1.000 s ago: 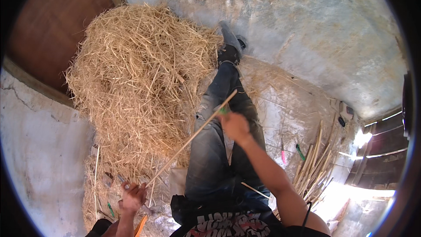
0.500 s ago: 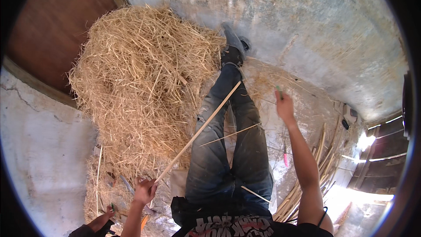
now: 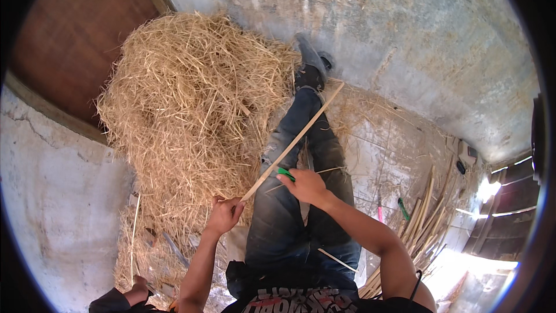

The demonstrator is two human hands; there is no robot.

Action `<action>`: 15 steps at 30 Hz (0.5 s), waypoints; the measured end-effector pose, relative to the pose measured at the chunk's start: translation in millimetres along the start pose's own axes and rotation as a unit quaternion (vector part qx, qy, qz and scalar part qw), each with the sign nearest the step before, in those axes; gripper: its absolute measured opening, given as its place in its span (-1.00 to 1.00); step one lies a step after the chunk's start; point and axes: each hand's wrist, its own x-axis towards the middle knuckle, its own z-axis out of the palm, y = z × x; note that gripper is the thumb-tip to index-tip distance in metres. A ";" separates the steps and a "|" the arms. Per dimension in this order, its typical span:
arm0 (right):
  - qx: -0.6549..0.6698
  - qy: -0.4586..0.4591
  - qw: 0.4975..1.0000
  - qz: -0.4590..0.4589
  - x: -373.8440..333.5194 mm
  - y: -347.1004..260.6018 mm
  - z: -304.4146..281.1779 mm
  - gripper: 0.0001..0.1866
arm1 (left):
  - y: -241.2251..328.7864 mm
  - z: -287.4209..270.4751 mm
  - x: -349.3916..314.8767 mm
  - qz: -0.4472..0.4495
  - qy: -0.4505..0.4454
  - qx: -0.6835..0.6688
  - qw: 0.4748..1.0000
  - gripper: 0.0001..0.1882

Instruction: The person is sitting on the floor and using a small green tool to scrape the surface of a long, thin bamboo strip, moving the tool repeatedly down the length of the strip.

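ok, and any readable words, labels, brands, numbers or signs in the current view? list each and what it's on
Black shirt: pale and reddish block lettering across the front, cut off by the lower edge; wording not copied here.
Green tool in the right hand: any marking too small to read.
Wooden strip: none visible.
Pale-and-dark object by the wall: too small to tell.

Strip [image 3: 292,141] over legs [image 3: 275,226], straw-like heap [image 3: 191,93] left, sticks [image 3: 412,227] right
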 end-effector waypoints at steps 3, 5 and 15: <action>-0.032 -0.031 0.999 0.025 8.9 -5.8 17.0 -0.36 | 2.8 -0.5 3.2 0.004 0.000 0.004 1.000 -0.76; -0.031 -0.036 0.998 0.051 9.7 -12.7 15.3 -0.35 | -1.6 1.2 -0.8 0.015 0.013 0.002 1.000 -0.77; -0.046 0.008 0.984 0.174 44.4 46.3 -13.5 -0.33 | -25.2 -48.7 -79.2 0.054 0.022 0.062 0.996 -0.81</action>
